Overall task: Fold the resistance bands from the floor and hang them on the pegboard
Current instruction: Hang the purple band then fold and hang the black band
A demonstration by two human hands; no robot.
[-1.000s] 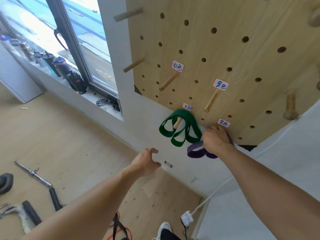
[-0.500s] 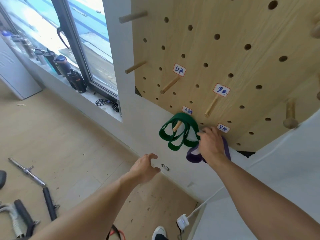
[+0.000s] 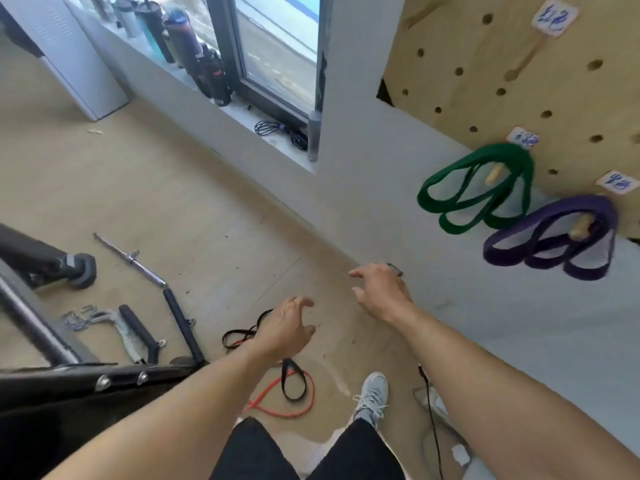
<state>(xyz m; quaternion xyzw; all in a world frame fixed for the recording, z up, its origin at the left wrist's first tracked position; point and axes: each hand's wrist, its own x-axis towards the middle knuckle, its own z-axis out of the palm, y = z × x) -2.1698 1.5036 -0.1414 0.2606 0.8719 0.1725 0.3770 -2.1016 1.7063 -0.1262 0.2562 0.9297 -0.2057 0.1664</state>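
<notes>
Both hands hang empty with fingers loosely spread and curled: left hand (image 3: 289, 329) above the black band (image 3: 294, 379) and red band (image 3: 282, 398) on the floor (image 3: 173, 202), partly hiding them, right hand (image 3: 381, 294) near the wall. The green band (image 3: 474, 188) and purple band (image 3: 554, 237) hang folded on the pegboard (image 3: 519, 81), whose labels are too blurred to read.

I see the green band (image 3: 476, 188) and the purple band (image 3: 550, 237) folded and hung on neighbouring pegs low on the pegboard (image 3: 519, 81); my left hand (image 3: 287, 329) and right hand (image 3: 381, 294) are empty, fingers spread, above the floor (image 3: 173, 202); a red band (image 3: 287, 400) and a black band (image 3: 294, 377) lie there beside my shoe (image 3: 372, 393).
</notes>
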